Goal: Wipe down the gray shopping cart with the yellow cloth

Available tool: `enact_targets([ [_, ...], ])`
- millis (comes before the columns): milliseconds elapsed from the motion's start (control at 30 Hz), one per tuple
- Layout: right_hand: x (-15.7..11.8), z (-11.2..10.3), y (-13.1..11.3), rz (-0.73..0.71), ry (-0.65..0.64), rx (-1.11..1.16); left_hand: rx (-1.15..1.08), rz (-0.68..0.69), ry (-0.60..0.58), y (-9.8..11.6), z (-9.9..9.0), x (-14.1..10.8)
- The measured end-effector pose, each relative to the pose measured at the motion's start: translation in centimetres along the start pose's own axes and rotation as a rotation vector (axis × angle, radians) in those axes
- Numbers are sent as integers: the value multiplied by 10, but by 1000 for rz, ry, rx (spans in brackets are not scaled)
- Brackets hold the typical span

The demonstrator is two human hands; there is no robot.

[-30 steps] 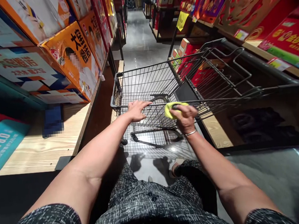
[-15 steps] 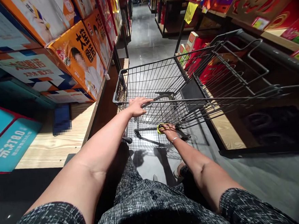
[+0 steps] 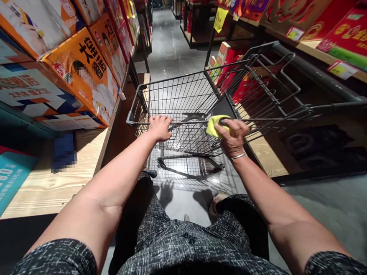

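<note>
A grey wire shopping cart (image 3: pixel 183 139) stands sideways in front of me, its basket showing nothing inside. My left hand (image 3: pixel 160 127) grips the near top rail close to the cart's left corner, fingers over the bar and thumb on my side. Further right along the same rail, my right hand (image 3: pixel 233 135) is closed around a yellow cloth (image 3: pixel 214 127), pressing it against the bar. Part of the cloth bulges out to the left of the fingers; the rest is hidden in the palm.
Stacked orange cartons (image 3: pixel 81 73) fill the left shelf, with a dark blue phone-like item (image 3: pixel 64 150) on its wooden board (image 3: pixel 87 161). A turquoise box (image 3: pixel 10 183) lies nearer. Red gift boxes (image 3: pixel 352 33) line the right shelf. The aisle floor (image 3: pixel 170 33) runs ahead between shelves.
My right hand has risen with the yellow cloth from low on the cart's side to the top rail. My left hand stays on the rail. The view has shifted slightly right.
</note>
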State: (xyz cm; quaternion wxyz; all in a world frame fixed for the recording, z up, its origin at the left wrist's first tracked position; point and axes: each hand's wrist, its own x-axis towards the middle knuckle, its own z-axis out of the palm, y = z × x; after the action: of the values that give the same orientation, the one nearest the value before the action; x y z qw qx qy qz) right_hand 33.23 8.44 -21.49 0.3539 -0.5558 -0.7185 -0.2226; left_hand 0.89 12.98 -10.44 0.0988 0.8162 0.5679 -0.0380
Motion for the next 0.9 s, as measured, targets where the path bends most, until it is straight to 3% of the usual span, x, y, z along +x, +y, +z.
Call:
enact_targets([
  [100,-36,26,-21,-9,-235,15,-39,147,-1,33,3,5],
  [200,-75,55,-45,3,-544,34,-95,176,17,52,6,10],
  [333,-96,78,-64,-53,-851,114,-100,180,20,50,6,12],
  [433,-93,82,-67,-131,-939,168,-107,179,0,45,2,11],
  [533,-84,73,-60,-161,-904,157,-121,178,-7,43,0,10],
  [633,-67,50,-39,-139,-807,108,-129,174,3,41,0,11],
  [700,-47,27,-16,-102,-635,66,-132,177,12,38,1,12],
  [833,-2,-19,27,-2,-158,-30,-121,175,14,27,0,16],
  [900,8,-29,36,33,-52,-41,-101,160,17,23,-1,17],
])
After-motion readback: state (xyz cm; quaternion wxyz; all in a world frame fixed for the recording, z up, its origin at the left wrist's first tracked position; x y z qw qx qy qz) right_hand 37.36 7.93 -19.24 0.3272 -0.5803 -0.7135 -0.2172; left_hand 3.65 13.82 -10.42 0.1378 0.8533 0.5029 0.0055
